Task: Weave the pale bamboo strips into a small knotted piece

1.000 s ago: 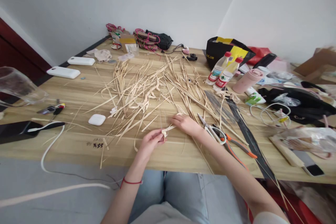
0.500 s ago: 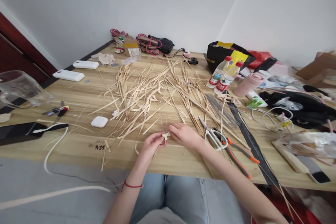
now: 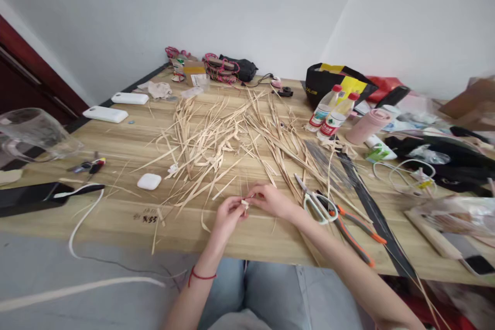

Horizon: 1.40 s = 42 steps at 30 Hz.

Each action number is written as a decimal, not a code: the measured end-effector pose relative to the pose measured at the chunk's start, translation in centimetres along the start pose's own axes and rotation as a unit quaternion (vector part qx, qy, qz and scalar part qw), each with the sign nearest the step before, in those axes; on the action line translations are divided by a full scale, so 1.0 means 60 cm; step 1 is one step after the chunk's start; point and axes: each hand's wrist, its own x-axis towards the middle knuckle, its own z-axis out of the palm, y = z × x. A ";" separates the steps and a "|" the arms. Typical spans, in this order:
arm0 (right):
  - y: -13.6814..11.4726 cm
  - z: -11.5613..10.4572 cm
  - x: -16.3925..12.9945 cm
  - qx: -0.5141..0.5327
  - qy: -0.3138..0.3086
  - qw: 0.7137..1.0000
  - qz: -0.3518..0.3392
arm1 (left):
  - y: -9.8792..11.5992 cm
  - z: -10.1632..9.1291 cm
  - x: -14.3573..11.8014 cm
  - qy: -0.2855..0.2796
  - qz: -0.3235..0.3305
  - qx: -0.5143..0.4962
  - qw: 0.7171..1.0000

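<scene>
Wooden table fills the view, set against plain white walls, and pale straw strips lie scattered across its middle. At the near edge both hands meet over a small folded knot of straw: the left hand pinches it from 7 o'clock with fingertips closed on it, and the right hand grips its other side from 3 o'clock, thumb and forefinger pressed together on the piece. The knot sits just above the tabletop (whether it touches the wood cannot be told). White scissors lie just beside the right wrist at 3 o'clock, with orange-handled pliers next to them. A white earbud case rests at 9 o'clock, well apart from the hands. Two bottles stand at 1 o'clock near a black bag.
</scene>
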 end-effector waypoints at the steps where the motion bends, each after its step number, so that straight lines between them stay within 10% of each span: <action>1: 0.002 0.001 0.001 0.008 0.000 1.000 0.012 | -0.002 0.001 0.000 0.001 0.005 0.003 1.000; 42: 0.022 0.019 -0.002 0.184 -0.004 0.976 0.120 | -0.003 -0.002 0.002 -0.023 0.001 -0.005 1.000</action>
